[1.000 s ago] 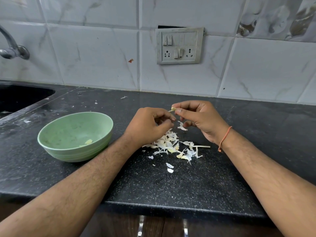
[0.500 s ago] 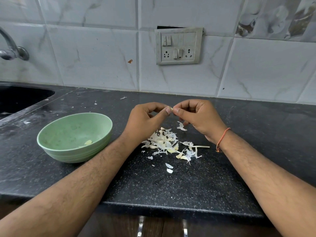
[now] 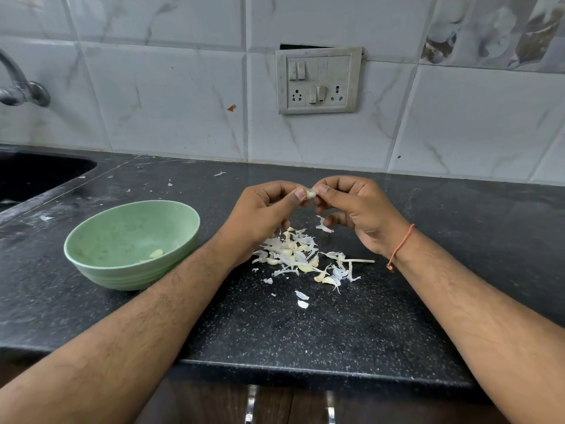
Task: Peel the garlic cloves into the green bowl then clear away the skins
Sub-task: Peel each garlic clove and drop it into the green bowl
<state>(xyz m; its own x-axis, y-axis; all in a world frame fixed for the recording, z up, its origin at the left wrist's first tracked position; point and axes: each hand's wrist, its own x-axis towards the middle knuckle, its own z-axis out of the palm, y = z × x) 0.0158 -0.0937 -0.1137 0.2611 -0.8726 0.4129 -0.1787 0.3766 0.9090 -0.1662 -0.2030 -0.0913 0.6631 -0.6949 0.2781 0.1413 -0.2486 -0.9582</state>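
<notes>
Black speckled stone: the worktop point(image 3: 305, 325), bearing everything here.
Clove: a pale garlic clove point(image 3: 310, 194) held above the worktop, at 12 o'clock from the heap of skins.
Left hand: the left hand point(image 3: 260, 217) pinches the clove with its thumb and fingertips; the other fingers are curled under.
Right hand: the right hand point(image 3: 356, 209) pinches the same clove from the other side, fingers curled; an orange thread point(image 3: 400, 246) circles the wrist.
Skins: a heap of white skins point(image 3: 301, 255) with some cloves among them lies below the hands; two loose flakes point(image 3: 302, 299) lie at 6 o'clock from it.
Bowl: the green bowl point(image 3: 101, 237) stands at 9 o'clock from the heap, well apart from it, upright.
In the bowl: one peeled clove point(image 3: 156, 254) lies near its bottom.
Wall: a switch plate point(image 3: 318, 81) with sockets at 12 o'clock; no writing on it can be read.
Far left: a tap point(image 3: 21, 90) above a dark sink point(image 3: 39, 175), at 10 o'clock.
</notes>
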